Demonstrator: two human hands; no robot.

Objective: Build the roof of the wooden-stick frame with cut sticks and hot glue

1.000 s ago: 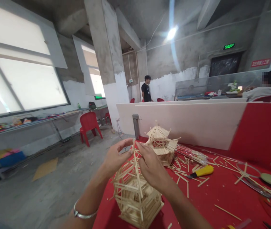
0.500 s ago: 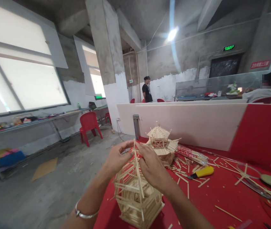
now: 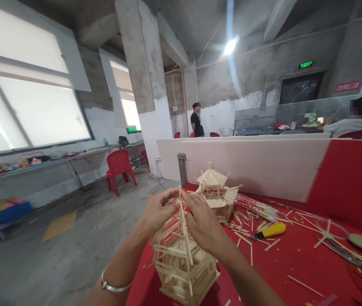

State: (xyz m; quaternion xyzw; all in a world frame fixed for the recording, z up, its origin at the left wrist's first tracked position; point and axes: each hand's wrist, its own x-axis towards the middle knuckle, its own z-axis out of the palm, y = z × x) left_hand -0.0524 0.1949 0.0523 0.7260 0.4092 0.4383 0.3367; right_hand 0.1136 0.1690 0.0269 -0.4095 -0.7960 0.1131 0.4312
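Note:
A half-open stick model of a pavilion, built of thin pale wooden sticks, stands in front of me on the red tabletop. At its peak, my left hand pinches the top of the slanting wooden sticks from the left. My right hand presses on the same top from the right, its fingers bent and partly hiding the joint. Just behind stands a second stick pavilion with a pointed roof and a wider lower roof.
Right of the models lie a yellow utility knife, loose sticks, a plastic packet of sticks and scissors. A white partition borders the table's far side. A red chair stands left; a person stands behind.

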